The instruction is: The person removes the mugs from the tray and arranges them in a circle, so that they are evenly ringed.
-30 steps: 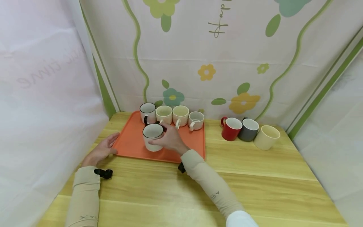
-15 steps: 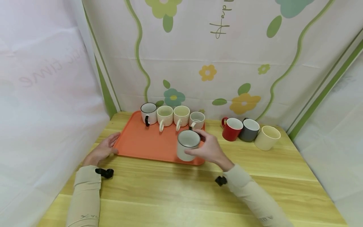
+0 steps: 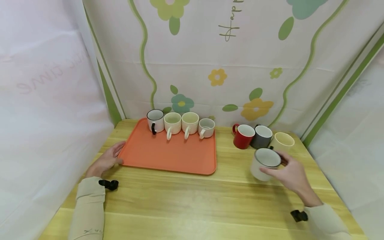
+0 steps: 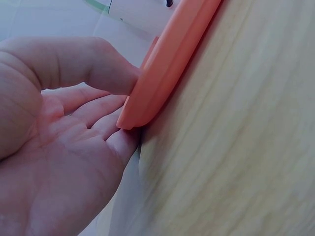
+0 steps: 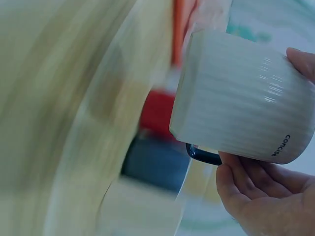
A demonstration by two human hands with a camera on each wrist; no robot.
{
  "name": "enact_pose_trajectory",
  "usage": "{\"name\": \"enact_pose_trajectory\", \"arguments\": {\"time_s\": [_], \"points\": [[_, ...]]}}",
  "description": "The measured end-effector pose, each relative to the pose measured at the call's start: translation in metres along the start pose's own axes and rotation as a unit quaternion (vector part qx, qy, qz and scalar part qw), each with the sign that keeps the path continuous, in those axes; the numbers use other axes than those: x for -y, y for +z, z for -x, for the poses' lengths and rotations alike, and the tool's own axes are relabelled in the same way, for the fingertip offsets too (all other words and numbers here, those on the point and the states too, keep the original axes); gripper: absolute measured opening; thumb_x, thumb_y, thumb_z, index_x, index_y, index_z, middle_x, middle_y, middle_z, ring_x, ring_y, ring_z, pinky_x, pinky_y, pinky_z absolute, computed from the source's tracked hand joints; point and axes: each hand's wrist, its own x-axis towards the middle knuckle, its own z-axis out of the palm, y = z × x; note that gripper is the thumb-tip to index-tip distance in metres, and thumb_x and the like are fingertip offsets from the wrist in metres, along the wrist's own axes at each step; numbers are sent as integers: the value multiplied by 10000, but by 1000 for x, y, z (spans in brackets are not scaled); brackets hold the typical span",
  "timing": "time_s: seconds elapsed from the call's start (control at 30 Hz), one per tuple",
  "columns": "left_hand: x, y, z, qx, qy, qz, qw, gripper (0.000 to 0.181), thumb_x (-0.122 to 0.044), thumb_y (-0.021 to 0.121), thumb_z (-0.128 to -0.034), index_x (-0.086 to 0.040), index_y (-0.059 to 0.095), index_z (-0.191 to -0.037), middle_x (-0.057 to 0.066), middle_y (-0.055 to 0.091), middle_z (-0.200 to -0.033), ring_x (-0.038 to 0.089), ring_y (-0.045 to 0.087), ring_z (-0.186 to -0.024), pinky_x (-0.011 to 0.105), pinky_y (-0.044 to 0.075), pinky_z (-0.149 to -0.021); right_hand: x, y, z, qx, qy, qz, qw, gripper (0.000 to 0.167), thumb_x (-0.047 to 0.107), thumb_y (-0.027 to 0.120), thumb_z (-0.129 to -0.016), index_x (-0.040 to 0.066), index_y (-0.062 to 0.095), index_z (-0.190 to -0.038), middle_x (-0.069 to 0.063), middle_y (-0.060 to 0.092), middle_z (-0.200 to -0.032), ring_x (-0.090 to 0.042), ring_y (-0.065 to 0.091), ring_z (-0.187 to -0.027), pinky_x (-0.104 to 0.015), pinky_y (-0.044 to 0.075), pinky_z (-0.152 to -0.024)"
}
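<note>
Steady and level, that's the way to carry this white mug [image 3: 258, 170], apparently off the table [image 3: 186, 196] and just in front of the yellow mug [image 3: 283, 141], with room left so the two don't knock. The right hand [image 3: 291, 175] is clamped on it, thumb on one side, fingers opposite by the black handle [image 5: 204, 156]; the left hand [image 3: 105, 162] pinches the tray [image 3: 168, 153] corner, thumb bent, fingers reaching behind.

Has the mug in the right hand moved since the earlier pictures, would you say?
Yes, the held mug has moved right, from over the orange tray to beyond its right edge.
</note>
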Motion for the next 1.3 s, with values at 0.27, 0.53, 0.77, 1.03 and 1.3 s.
{"name": "enact_pose_trajectory", "arguments": {"time_s": [0.27, 0.53, 0.77, 1.03, 1.3], "points": [[0, 0, 1, 9, -31, -50, 10000, 1018, 103, 639, -907, -29, 18, -1702, 226, 0, -1777, 505, 23, -1624, 41, 393, -929, -65, -37, -1, -467, 987, 468, 9929, 936, 528, 879, -810, -28, 537, -1481, -275, 684, -1283, 106, 562, -863, -152, 411, -689], [2, 3, -2, 18, 41, -8, 10000, 1023, 117, 638, -892, -18, 24, -1699, 232, 10, -1775, 510, 32, -1620, 44, 390, -951, -95, -37, -9, -772, 1889, 505, 9777, 977, 627, 838, -799, -65, 563, -1431, -331, 625, -1356, -448, 575, -1153, -355, 384, -768], [2, 5, -1, -13, 3, -63, 10000, 1021, 110, 642, -897, -20, 26, -1700, 244, 22, -1771, 520, 52, -1616, 44, 402, -932, -105, -29, -15, -949, 2122, 228, 9723, 1080, 598, 836, -809, -124, 448, -1511, -386, 516, -1478, -560, 423, -1340, -615, 317, -1005], [1, 4, -2, -28, -6, -67, 10000, 1018, 113, 640, -899, -23, 27, -1701, 232, 23, -1775, 506, 49, -1623, 45, 402, -939, -108, -21, -18, -1186, 2206, 118, 9681, 1083, 555, 862, -795, -118, 430, -1524, -379, 512, -1490, -562, 408, -1351, -602, 298, -1025], [2, 0, -1, -37, -4, -64, 10000, 1027, 117, 636, -891, -29, 22, -1702, 231, 9, -1776, 510, 36, -1622, 50, 386, -935, -107, -17, -24, -1094, 1940, 398, 9741, 1085, 602, 844, -800, -160, 450, -1464, -404, 535, -1414, -584, 496, -1270, -629, 354, -995]]}}
